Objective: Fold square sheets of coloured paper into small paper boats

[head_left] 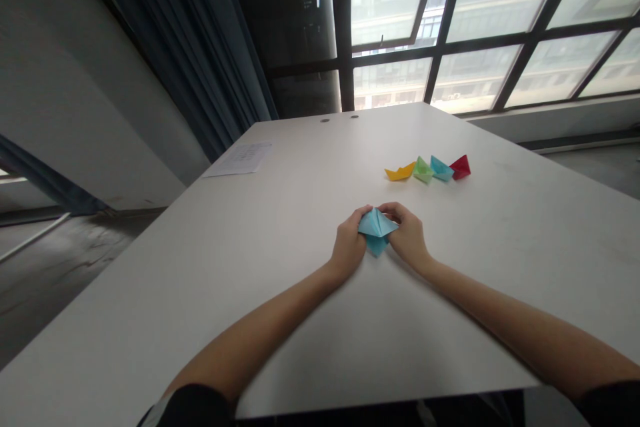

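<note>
A light blue folded paper [377, 229] lies on the white table [280, 267], gripped from both sides. My left hand [349, 245] pinches its left edge with curled fingers. My right hand [409, 233] pinches its right edge the same way. Beyond the hands, a row of finished paper boats stands on the table: a yellow boat [399, 173], a green boat [423, 169], a teal boat [441, 169] and a red boat [461, 167].
A printed sheet of paper [241, 159] lies at the table's far left edge. Two small round holes [339, 119] sit near the far edge. Dark curtains hang on the left and large windows fill the back.
</note>
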The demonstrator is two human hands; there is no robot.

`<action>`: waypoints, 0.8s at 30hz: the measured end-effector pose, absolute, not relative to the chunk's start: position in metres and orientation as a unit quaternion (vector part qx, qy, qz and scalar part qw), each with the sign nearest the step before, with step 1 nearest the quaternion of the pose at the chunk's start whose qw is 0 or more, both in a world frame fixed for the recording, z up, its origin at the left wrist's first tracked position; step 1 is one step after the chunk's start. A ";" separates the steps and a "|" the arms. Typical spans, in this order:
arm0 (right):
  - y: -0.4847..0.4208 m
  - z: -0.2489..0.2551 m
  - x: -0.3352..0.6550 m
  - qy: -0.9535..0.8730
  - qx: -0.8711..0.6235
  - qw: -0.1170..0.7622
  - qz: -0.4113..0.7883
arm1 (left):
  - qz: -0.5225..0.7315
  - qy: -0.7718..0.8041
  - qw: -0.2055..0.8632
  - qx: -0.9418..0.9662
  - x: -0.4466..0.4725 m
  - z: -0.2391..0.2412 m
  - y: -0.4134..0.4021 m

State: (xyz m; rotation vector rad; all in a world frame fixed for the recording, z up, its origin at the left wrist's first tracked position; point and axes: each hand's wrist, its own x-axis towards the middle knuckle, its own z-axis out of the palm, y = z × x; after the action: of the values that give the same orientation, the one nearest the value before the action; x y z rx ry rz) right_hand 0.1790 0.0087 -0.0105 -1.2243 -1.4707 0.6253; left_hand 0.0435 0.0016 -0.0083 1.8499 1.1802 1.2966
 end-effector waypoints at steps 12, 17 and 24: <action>0.010 -0.014 0.179 -0.588 -0.517 0.571 0.248 | 0.464 0.427 0.279 0.725 0.047 -0.017 -0.003; 0.010 -0.014 0.178 -0.581 -0.520 0.573 0.251 | 0.460 0.424 0.276 0.729 0.048 -0.021 -0.002; 0.015 -0.017 0.180 -0.573 -0.466 0.577 0.350 | 0.475 0.433 0.285 0.711 0.046 -0.018 0.001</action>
State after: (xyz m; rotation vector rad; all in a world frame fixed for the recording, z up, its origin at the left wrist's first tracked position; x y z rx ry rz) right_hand 0.1803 0.0149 -0.0171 -1.0903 -1.3402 0.8201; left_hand 0.0459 0.0012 -0.0184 1.9016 1.1591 1.2717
